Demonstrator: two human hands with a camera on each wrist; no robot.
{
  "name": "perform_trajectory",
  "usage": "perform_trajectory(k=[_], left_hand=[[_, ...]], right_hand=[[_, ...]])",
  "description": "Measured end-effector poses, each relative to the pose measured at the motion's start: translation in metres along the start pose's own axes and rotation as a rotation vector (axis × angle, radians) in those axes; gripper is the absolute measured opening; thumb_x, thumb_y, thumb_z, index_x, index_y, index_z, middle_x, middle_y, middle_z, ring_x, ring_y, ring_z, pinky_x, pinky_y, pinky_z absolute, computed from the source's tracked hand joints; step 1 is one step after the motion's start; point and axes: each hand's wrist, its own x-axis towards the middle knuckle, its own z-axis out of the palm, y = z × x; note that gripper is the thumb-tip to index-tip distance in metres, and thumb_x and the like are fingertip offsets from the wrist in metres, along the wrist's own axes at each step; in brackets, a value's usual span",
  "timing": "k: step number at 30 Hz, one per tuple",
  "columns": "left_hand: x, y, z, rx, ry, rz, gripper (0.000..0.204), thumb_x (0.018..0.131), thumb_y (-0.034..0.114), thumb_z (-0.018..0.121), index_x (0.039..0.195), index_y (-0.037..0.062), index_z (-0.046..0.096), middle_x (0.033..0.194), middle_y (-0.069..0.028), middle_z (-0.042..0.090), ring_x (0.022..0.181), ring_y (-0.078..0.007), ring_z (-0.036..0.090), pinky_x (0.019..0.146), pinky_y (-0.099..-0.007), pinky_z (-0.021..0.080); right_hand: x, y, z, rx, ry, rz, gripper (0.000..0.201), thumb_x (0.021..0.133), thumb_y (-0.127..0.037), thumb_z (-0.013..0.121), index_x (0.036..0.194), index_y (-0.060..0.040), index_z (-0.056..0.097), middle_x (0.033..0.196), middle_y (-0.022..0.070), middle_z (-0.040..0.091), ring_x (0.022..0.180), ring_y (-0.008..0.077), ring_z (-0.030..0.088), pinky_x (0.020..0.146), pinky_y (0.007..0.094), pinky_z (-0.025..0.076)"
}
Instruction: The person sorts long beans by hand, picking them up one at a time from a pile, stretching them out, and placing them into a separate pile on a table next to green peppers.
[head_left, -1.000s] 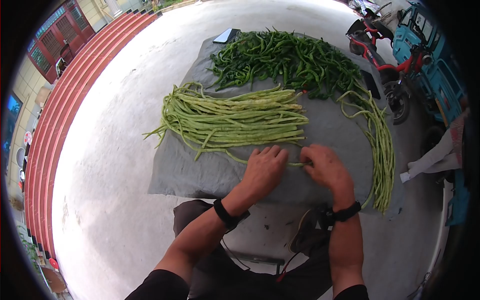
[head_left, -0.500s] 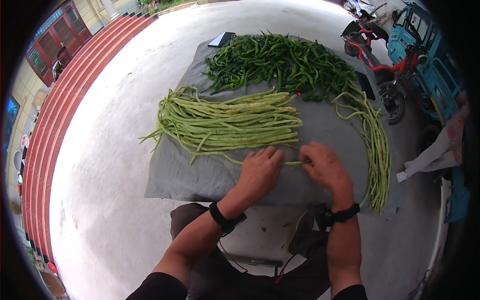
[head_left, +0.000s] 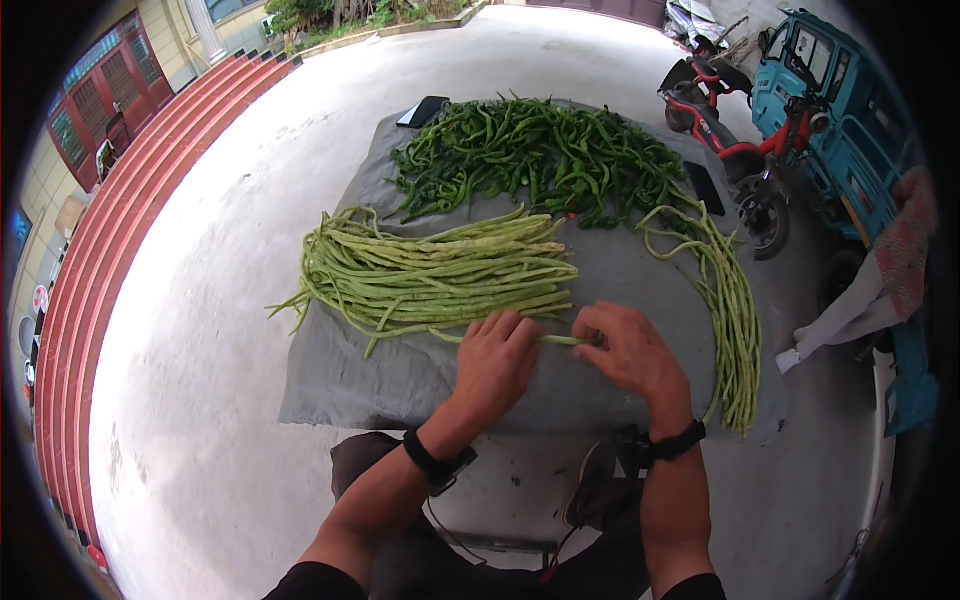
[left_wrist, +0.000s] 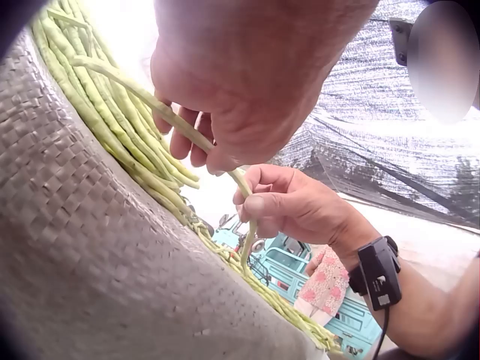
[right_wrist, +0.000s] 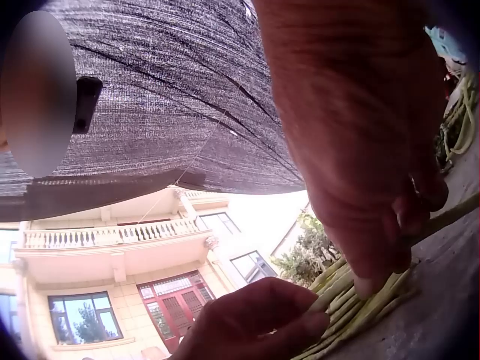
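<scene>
One long green bean [head_left: 562, 340] stretches between the two hands, low over the grey sheet [head_left: 340, 385]. The left hand [head_left: 495, 362] pinches it between thumb and fingers; its tail runs out to the left beside the large bean bundle [head_left: 440, 275]. A short way to the right, the right hand [head_left: 632, 350] pinches the bean near its end. In the left wrist view the bean [left_wrist: 135, 88] passes under the left hand [left_wrist: 240, 82] to the thumb and fingertips of the right hand [left_wrist: 289, 206]. Both hands also show close together in the right wrist view.
Green peppers [head_left: 540, 155] are heaped at the back of the sheet. A smaller bean bundle [head_left: 735, 340] lies along its right side. Two dark phones lie at the far corners, one at the left [head_left: 423, 111], one at the right [head_left: 703, 188]. Vehicles and a seated person's legs [head_left: 840, 310] are at the right.
The head view has shifted, so the sheet and hands appear lower and further left. Both hands keep their pinch on the same bean, with little movement relative to the bundles.
</scene>
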Motion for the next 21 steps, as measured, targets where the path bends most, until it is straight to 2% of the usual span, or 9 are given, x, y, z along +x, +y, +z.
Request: perform_trajectory(k=[5, 8, 11, 14, 17, 19, 21], left_hand=[[-0.001, 0.001, -0.002, -0.011, -0.010, 0.035, 0.024, 0.088, 0.010, 0.078, 0.110, 0.0117, 0.070, 0.102, -0.0068, 0.065, 0.098, -0.0312, 0.065, 0.085, -0.0441, 0.049], [0.002, 0.005, -0.005, -0.010, 0.105, 0.072, 0.030, 0.086, 0.007, 0.079, 0.114, 0.0114, 0.071, 0.111, -0.0073, 0.067, 0.107, -0.0317, 0.065, 0.091, -0.0441, 0.049], [0.008, 0.016, -0.011, 0.034, 0.248, 0.086, 0.034, 0.084, 0.004, 0.080, 0.116, 0.0107, 0.071, 0.119, -0.0088, 0.068, 0.118, -0.0341, 0.065, 0.100, -0.0455, 0.049], [0.006, 0.023, -0.015, 0.001, 0.247, 0.138, 0.036, 0.082, 0.002, 0.081, 0.116, 0.0095, 0.071, 0.121, -0.0106, 0.068, 0.123, -0.0361, 0.064, 0.104, -0.0469, 0.049], [0.002, 0.029, -0.011, -0.080, 0.139, 0.199, 0.034, 0.081, -0.003, 0.080, 0.113, 0.0076, 0.071, 0.117, -0.0102, 0.069, 0.116, -0.0350, 0.066, 0.097, -0.0464, 0.052], [-0.001, 0.032, -0.003, -0.138, 0.111, 0.220, 0.032, 0.081, -0.006, 0.079, 0.110, 0.0064, 0.070, 0.113, -0.0107, 0.069, 0.110, -0.0349, 0.067, 0.092, -0.0453, 0.053], [-0.001, 0.031, -0.003, -0.155, 0.083, 0.208, 0.030, 0.082, -0.008, 0.077, 0.107, 0.0056, 0.070, 0.110, -0.0111, 0.068, 0.104, -0.0349, 0.067, 0.088, -0.0443, 0.054]], right_hand=[[0.000, -0.005, -0.001, 0.029, -0.017, -0.080, 0.023, 0.086, -0.012, 0.082, 0.102, -0.0036, 0.067, 0.091, 0.0167, 0.069, 0.087, 0.0395, 0.069, 0.079, 0.0484, 0.053], [0.000, -0.011, 0.001, 0.066, -0.033, -0.051, 0.023, 0.087, -0.014, 0.081, 0.101, -0.0030, 0.067, 0.091, 0.0174, 0.068, 0.086, 0.0394, 0.068, 0.078, 0.0485, 0.053], [-0.004, -0.010, -0.002, 0.104, 0.039, -0.044, 0.021, 0.089, -0.014, 0.080, 0.100, -0.0010, 0.067, 0.089, 0.0180, 0.069, 0.082, 0.0389, 0.067, 0.077, 0.0469, 0.053], [-0.005, -0.013, -0.021, 0.140, 0.112, 0.035, 0.021, 0.093, -0.016, 0.079, 0.100, 0.0001, 0.068, 0.084, 0.0163, 0.067, 0.077, 0.0307, 0.066, 0.073, 0.0421, 0.052], [-0.011, 0.013, -0.038, 0.222, 0.322, 0.138, 0.020, 0.097, -0.019, 0.077, 0.100, 0.0000, 0.070, 0.078, 0.0124, 0.066, 0.072, 0.0209, 0.064, 0.070, 0.0376, 0.050], [-0.016, 0.057, -0.054, 0.318, 0.627, 0.147, 0.020, 0.099, -0.021, 0.076, 0.100, -0.0008, 0.072, 0.075, 0.0081, 0.065, 0.070, 0.0156, 0.062, 0.069, 0.0352, 0.049], [-0.037, 0.086, -0.083, 0.199, 0.879, 0.408, 0.024, 0.098, -0.025, 0.076, 0.097, -0.0005, 0.073, 0.074, 0.0077, 0.066, 0.069, 0.0169, 0.063, 0.070, 0.0355, 0.050]])
